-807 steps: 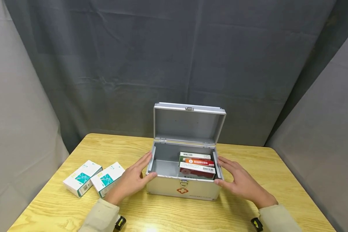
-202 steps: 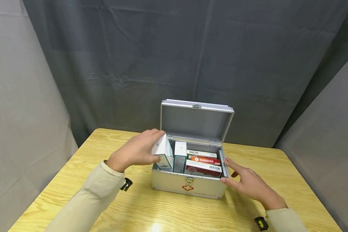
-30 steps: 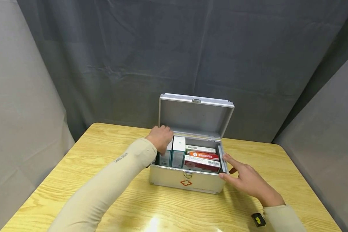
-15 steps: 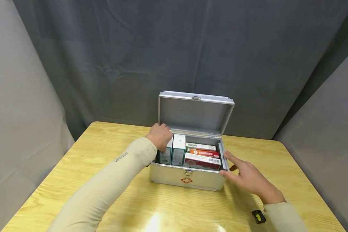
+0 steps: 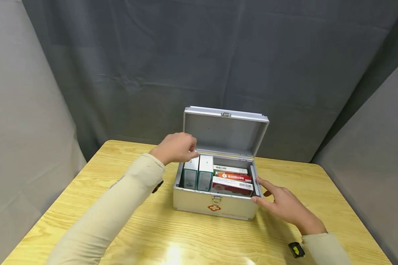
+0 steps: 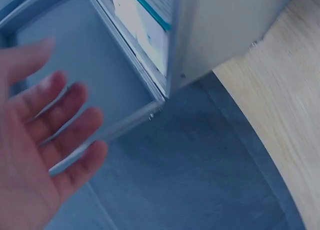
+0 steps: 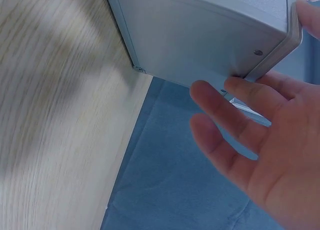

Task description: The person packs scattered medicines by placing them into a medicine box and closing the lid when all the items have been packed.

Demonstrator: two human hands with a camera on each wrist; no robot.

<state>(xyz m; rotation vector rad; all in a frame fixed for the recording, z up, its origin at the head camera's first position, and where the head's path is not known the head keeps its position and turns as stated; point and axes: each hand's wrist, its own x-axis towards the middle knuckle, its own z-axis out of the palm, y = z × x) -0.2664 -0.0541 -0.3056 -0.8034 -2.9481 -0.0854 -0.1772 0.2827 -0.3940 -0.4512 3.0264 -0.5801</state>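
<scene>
A silver first-aid case [image 5: 194, 200] stands on the table with its lid [image 5: 225, 132] raised. Two white-and-teal medicine boxes [image 5: 205, 173] stand on edge side by side in its left part. Several more medicine boxes, one with a dark red side [image 5: 230, 188] and one orange-red [image 5: 233, 177], fill the right part. Above the left boxes hovers my left hand [image 5: 176, 148]; its loosely bent fingers hold nothing in the left wrist view [image 6: 60, 125]. My right hand [image 5: 286, 206] touches the case's right side, thumb at the front corner, fingers along the outer wall [image 7: 200, 40].
The case sits toward the back of a light wooden table [image 5: 146, 228]. Dark grey cloth [image 5: 146, 73] hangs right behind the table, and paler cloth [image 5: 30, 110] hangs at the sides.
Earlier, the left hand put the second white-and-teal box into the case; both boxes had lain on the table at left. In the last half second it let go and rose up. The right hand stays put.
</scene>
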